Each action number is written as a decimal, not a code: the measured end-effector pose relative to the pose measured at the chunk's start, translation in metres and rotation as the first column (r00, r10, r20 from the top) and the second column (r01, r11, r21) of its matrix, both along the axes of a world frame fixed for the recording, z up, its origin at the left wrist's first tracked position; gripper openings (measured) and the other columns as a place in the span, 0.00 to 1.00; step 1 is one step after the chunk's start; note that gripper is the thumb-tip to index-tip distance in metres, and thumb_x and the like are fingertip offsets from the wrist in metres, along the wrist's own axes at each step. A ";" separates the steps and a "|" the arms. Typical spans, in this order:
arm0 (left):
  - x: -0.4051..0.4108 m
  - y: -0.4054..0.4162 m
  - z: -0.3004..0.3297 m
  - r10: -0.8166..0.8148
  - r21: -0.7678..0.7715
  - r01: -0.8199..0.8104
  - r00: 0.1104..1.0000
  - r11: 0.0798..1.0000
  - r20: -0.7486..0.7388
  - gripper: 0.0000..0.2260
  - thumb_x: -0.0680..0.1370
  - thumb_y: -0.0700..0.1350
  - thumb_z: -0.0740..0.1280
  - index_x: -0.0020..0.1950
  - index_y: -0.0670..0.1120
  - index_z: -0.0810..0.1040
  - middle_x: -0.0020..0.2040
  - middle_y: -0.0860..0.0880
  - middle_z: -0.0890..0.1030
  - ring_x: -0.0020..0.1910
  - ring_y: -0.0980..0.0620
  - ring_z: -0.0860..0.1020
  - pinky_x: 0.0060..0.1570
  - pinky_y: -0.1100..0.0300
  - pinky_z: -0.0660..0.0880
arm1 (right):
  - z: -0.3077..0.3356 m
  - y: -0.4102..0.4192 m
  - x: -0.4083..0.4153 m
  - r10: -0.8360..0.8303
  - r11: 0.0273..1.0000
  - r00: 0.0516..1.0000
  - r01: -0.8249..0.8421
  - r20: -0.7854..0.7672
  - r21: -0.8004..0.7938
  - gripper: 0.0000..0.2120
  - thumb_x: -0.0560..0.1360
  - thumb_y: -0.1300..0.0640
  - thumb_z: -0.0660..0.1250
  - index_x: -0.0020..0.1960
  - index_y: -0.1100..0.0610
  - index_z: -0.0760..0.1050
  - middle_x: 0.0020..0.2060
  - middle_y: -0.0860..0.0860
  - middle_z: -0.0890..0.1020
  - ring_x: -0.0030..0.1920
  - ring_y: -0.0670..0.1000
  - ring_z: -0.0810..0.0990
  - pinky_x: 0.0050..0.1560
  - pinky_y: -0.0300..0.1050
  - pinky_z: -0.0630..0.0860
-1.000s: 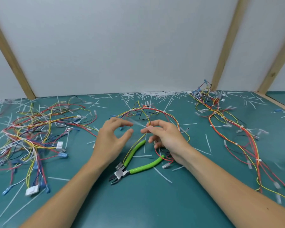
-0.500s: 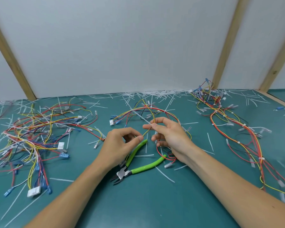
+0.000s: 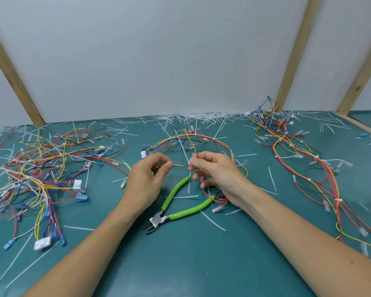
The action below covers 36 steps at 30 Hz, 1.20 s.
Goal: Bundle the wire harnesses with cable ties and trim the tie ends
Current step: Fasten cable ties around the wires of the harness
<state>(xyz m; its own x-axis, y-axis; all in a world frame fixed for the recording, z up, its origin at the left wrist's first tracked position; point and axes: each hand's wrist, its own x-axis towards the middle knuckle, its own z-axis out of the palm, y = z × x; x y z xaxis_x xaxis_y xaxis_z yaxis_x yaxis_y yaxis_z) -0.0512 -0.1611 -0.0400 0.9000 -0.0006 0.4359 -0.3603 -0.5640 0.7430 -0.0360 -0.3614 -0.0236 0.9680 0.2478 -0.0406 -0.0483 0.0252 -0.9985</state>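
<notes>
Desk: a teal desk against a white wall crossed by slanted wooden strips.
Scraps: cut-off white tie ends lie scattered over the desk, thickest in a heap along the foot of the wall.
Left pile: a loose tangle of wires in red, yellow, blue, black and white, with white plugs and blue end pieces, well to the left of the hands.
Right pile: a long bunch of red and yellow wires with small white ties along it, running from the wall toward the near right edge.
Cutters: green-handled cutters lie flat on the desk just below and between the two hands, handles spread, tips pointing near-left; no hand touches them.
Wire loop: the wire harness being worked on sits mid-desk, a round loop of red, yellow and dark wires with a white plug at its left end; its near strands are lifted between the hands.
Cable tie: a thin white cable tie slants up and away from the right fingertips, across the loop.
Left hand: the left hand has its fingers curled, thumb and fingertips pinching the yellow and red strands.
Right hand: the right hand pinches the tie and the strands at its thumb and forefinger, the other fingers loosely curled above red wire lying on the desk.
</notes>
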 end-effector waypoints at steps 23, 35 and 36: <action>-0.008 -0.007 0.006 -0.071 0.063 0.073 0.997 0.995 -0.023 0.05 0.80 0.44 0.70 0.45 0.48 0.84 0.41 0.57 0.84 0.45 0.58 0.80 0.48 0.69 0.71 | -0.006 0.004 -0.005 0.027 0.990 0.992 -0.009 0.126 -0.142 0.05 0.77 0.65 0.73 0.46 0.56 0.83 0.46 0.59 0.87 0.33 0.45 0.80 0.30 0.36 0.74; -0.008 -0.008 0.006 -0.073 0.108 0.075 0.997 0.991 -0.024 0.01 0.77 0.46 0.74 0.45 0.53 0.84 0.41 0.55 0.79 0.41 0.60 0.74 0.40 0.68 0.66 | -0.010 0.003 -0.003 0.020 0.988 0.994 -0.004 0.107 -0.152 0.05 0.78 0.64 0.72 0.47 0.55 0.83 0.39 0.52 0.87 0.33 0.45 0.81 0.30 0.37 0.74; -0.008 -0.008 0.006 -0.070 0.106 0.071 0.997 0.992 -0.016 0.01 0.77 0.47 0.74 0.45 0.52 0.84 0.40 0.55 0.78 0.40 0.59 0.74 0.40 0.67 0.66 | -0.010 0.003 -0.002 0.023 0.989 0.994 -0.007 0.105 -0.151 0.05 0.78 0.64 0.72 0.48 0.55 0.83 0.38 0.51 0.87 0.33 0.44 0.80 0.30 0.36 0.75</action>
